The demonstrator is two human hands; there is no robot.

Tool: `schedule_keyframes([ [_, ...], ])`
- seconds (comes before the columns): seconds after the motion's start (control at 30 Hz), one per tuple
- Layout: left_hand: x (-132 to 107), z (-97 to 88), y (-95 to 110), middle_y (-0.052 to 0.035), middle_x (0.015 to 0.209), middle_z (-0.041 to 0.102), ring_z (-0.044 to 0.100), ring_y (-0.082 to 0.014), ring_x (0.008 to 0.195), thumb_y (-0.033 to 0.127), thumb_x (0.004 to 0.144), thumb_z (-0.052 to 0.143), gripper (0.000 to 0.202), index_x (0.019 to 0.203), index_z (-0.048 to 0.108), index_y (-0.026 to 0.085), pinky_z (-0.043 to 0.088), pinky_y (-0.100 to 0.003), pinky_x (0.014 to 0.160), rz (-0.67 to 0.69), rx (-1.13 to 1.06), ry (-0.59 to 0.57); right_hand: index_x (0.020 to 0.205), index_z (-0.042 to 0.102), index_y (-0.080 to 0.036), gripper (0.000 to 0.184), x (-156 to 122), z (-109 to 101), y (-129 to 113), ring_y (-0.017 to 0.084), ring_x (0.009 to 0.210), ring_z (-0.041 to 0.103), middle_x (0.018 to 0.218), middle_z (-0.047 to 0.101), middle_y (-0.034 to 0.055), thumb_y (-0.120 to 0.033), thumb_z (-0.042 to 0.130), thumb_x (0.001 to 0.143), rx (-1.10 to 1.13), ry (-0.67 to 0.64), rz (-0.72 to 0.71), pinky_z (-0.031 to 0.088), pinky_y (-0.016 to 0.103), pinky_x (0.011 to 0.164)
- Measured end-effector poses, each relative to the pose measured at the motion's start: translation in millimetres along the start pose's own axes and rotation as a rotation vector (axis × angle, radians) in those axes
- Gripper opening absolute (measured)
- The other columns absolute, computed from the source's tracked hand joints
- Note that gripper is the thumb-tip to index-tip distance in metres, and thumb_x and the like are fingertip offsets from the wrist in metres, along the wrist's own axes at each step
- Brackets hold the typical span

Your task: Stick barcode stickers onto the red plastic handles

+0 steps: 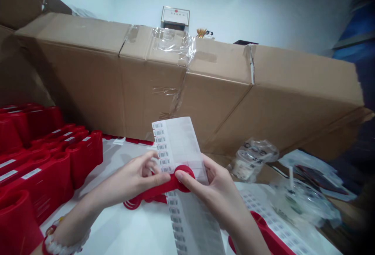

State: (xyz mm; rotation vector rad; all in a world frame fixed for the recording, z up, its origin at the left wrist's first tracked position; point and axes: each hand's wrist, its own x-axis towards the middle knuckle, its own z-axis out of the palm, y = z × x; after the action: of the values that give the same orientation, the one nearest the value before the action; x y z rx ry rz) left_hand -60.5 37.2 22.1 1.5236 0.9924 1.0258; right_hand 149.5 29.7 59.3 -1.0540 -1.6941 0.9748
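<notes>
Wears beaded jewellery around the left forearm (92,206), a little way up from the left hand (148,175). Includes a bracelet (63,246) of rounded whitish beads, glassy and slightly see-through, packed closely side by side. Adds a dark red bead (50,230), a touch of yellow near it, and a narrow red band (44,246) beside the pale beads. Leaves unclear the number of separate strands, being slightly blurred and partly cut off at the bottom of the view. Shows slim, bare forearms on both sides, slender fingers and, on the right hand (215,182), a thumbnail (179,175) with a rounded edge.
</notes>
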Motion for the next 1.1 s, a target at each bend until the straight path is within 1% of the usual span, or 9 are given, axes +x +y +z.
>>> schedule_keyframes([
  [0.07,2.9,-1.5,4.0,-0.0046,0.104,0.073,0.070,-0.0188,0.090,0.046,0.086,0.077,0.038,0.113,0.066,0.022,0.057,-0.026,0.074,0.151,-0.142,0.192,0.101,0.075,-0.021,0.029,-1.2,2.1,0.1,0.026,0.081,0.076,0.092,0.081,0.0064,-0.043,0.079,0.081,-0.043,0.024,-0.016,0.060,0.035,0.069],
  [0.13,4.8,-2.2,9.1,-0.0036,0.104,0.073,0.069,-0.0188,0.098,0.043,0.087,0.077,0.028,0.104,0.068,0.022,0.058,-0.028,0.085,0.279,-0.242,0.372,0.097,0.074,-0.021,0.028,-3.2,5.2,-0.3,0.026,0.078,0.075,0.089,0.081,0.0054,-0.044,0.078,0.082,-0.105,0.049,-0.030,0.058,0.035,0.066],
  [0.17,5.1,-2.2,11.4,-0.0023,0.102,0.072,0.068,-0.0181,0.100,0.042,0.088,0.076,0.025,0.102,0.068,0.022,0.058,-0.028,0.087,0.318,-0.283,0.434,0.096,0.074,-0.022,0.027,-4.3,7.1,-0.7,0.026,0.076,0.074,0.087,0.080,0.0050,-0.044,0.078,0.082,-0.136,0.059,-0.039,0.057,0.034,0.064],
  [0.23,4.4,-1.7,14.6,-0.0007,0.099,0.072,0.068,-0.0164,0.098,0.041,0.089,0.075,0.022,0.100,0.068,0.023,0.059,-0.028,0.088,0.349,-0.343,0.482,0.095,0.074,-0.022,0.025,-6.6,10.7,-1.5,0.026,0.075,0.073,0.085,0.080,0.0042,-0.043,0.078,0.082,-0.181,0.064,-0.053,0.055,0.034,0.059],
  [0.4,-0.6,-0.4,15.6,0.0000,0.089,0.072,0.068,-0.0122,0.083,0.038,0.087,0.078,0.020,0.089,0.069,0.020,0.059,-0.023,0.081,0.358,-0.428,0.522,0.104,0.074,-0.023,0.030,-10.6,15.4,-2.9,0.026,0.075,0.072,0.086,0.080,0.0029,-0.045,0.076,0.084,-0.208,0.048,-0.057,0.052,0.034,0.058],
  [0.6,-2.2,1.5,16.6,0.0000,0.095,0.074,0.069,-0.0121,0.086,0.037,0.086,0.080,0.019,0.092,0.070,0.021,0.058,-0.021,0.082,0.353,-0.445,0.566,0.106,0.073,-0.023,0.029,-10.3,15.7,-1.7,0.027,0.078,0.073,0.086,0.080,0.0028,-0.043,0.075,0.085,-0.229,0.052,-0.083,0.054,0.034,0.058],
  [0.8,-0.4,1.3,18.5,0.0018,0.088,0.071,0.067,-0.0106,0.080,0.037,0.083,0.083,0.021,0.091,0.070,0.022,0.057,-0.018,0.073,0.358,-0.473,0.595,0.104,0.073,-0.024,0.029,-8.8,15.7,0.2,0.026,0.072,0.072,0.081,0.078,0.0017,-0.045,0.075,0.084,-0.245,0.027,-0.092,0.054,0.033,0.058],
  [0.97,-3.6,2.2,17.8,0.0012,0.087,0.070,0.066,-0.0108,0.077,0.037,0.084,0.081,0.020,0.088,0.069,0.022,0.058,-0.019,0.071,0.326,-0.464,0.579,0.095,0.071,-0.023,0.020,-7.0,16.7,2.4,0.022,0.066,0.069,0.078,0.077,0.0000,-0.041,0.075,0.085,-0.263,0.038,-0.097,0.051,0.032,0.056],
  [1.1,-12.7,8.9,22.4,0.0004,0.085,0.071,0.067,-0.0131,0.075,0.038,0.086,0.079,0.020,0.090,0.066,0.023,0.060,-0.023,0.070,0.233,-0.535,0.456,0.087,0.067,-0.023,0.017,0.7,13.0,8.6,0.022,0.067,0.069,0.077,0.076,-0.0004,-0.038,0.075,0.085,-0.333,0.128,-0.113,0.050,0.032,0.060],
])
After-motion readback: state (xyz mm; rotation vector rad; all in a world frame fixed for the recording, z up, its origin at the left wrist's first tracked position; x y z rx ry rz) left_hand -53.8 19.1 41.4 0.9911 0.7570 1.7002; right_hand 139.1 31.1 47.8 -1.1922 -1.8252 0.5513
